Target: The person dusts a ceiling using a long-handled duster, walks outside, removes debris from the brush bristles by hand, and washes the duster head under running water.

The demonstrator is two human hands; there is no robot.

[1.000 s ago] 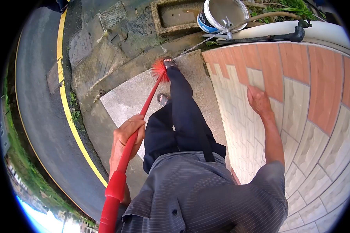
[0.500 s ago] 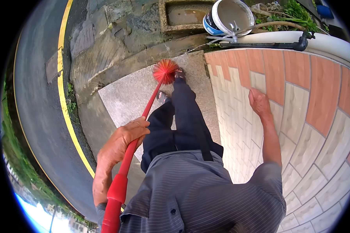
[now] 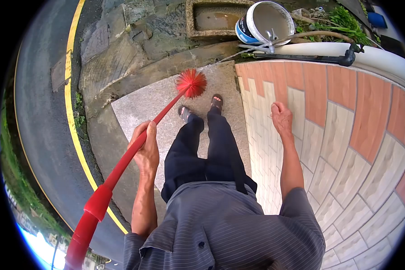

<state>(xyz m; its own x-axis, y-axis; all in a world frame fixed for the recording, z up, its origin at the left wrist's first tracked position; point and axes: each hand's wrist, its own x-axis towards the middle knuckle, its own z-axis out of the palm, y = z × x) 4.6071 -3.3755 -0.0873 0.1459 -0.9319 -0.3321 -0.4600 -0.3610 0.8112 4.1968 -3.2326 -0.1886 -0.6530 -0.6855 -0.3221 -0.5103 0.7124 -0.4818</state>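
Observation:
A long red pole slants up from the bottom left and carries a round brush head (image 3: 191, 83) with stiff red bristles. My left hand (image 3: 146, 146) is wrapped round the pole, above its thicker red collar (image 3: 98, 202). The brush head hangs in front of my sandalled feet (image 3: 216, 101), over or on the pale stone slab (image 3: 139, 108); I cannot tell if it touches. My right hand (image 3: 282, 118) is held out in front of the tiled wall with its fingers curled in, and nothing shows in it.
On my right runs the wall (image 3: 317, 101) of cream and orange tiles. Ahead stand a stone trough (image 3: 190, 20) and a tilted white bucket (image 3: 252, 22) by a tap, a hose and a black pipe (image 3: 328, 58). A road with a yellow line (image 3: 68, 67) lies to my left.
The pole's near end has swung left, and my left hand has turned and shifted slightly left and forward. My right hand moved left. My right foot now stands farther back from the brush head.

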